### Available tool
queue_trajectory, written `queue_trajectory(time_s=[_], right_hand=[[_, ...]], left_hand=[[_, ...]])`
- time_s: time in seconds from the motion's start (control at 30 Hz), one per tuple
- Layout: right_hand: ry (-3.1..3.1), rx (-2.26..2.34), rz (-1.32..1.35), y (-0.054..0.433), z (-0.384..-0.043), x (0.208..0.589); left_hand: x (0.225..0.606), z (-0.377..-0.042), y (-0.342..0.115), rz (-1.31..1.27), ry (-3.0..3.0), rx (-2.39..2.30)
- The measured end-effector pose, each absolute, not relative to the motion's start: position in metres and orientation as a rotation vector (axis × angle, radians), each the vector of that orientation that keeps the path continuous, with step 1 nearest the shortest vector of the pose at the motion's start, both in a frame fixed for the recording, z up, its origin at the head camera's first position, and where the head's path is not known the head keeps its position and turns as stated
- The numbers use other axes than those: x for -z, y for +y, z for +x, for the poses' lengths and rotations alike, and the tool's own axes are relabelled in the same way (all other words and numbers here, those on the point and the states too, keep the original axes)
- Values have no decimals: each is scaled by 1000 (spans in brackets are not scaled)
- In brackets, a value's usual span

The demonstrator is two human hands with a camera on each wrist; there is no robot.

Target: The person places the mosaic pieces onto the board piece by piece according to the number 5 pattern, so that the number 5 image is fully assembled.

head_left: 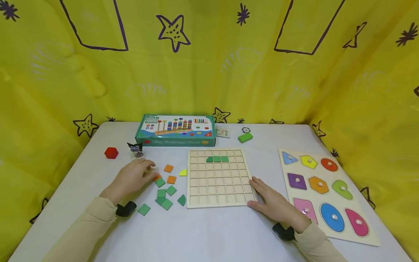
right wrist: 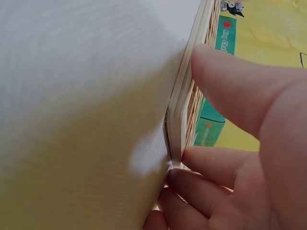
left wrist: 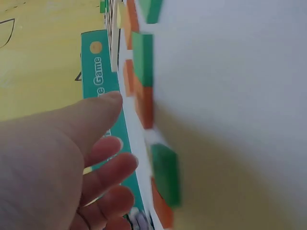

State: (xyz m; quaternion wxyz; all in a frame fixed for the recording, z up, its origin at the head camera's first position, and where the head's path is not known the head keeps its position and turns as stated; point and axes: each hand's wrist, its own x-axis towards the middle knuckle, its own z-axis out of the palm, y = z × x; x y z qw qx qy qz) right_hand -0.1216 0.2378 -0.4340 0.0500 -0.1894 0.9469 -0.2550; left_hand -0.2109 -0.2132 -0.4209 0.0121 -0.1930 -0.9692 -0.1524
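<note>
My left hand [head_left: 132, 178] is over the loose tiles left of the board, its thumb extended and its other fingers loosely bent, with nothing in them. By its fingertips, in the left wrist view, are a green tile [left wrist: 143, 60] and an orange tile [left wrist: 143, 106]. A wooden grid board [head_left: 212, 190] lies flat, bearing a green quarter-circle [head_left: 210, 159] and two green squares [head_left: 217, 159] in a row near its far side. My right hand [head_left: 273, 202] rests against the board's near right corner, thumb on the near edge and fingers along the right side.
Several green tiles [head_left: 167, 204], orange tiles [head_left: 171, 179] and a yellow piece [head_left: 183, 173] lie left of the board. Behind are a Ring Challenge Game box [head_left: 176, 142], a small figurine [head_left: 135, 149] and a green block [head_left: 245, 137]. A knobbed shape puzzle [head_left: 312, 198] lies right; a red hexagon [head_left: 111, 153], left.
</note>
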Motion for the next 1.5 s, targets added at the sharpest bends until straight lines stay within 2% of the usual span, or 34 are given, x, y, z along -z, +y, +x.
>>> queue_trajectory(time_s=[0.3,0.67,1.0,1.2,1.5], right_hand=[[2902,767,-595,239,-121,435],[2906,767,-612,237,-122,436],[2902,764,-599,238,-121,436],[2900,764,-595,237,-120,434],[2899,758,-589,237,-120,434]], left_hand=[[427,-188,-232,-482,-2984,422],[429,-180,-238,-361,-3006,393],[429,-181,-239,-444,-2942,473],[418,-188,-221,-484,-2915,716],[411,-205,-165,-628,-2814,899]])
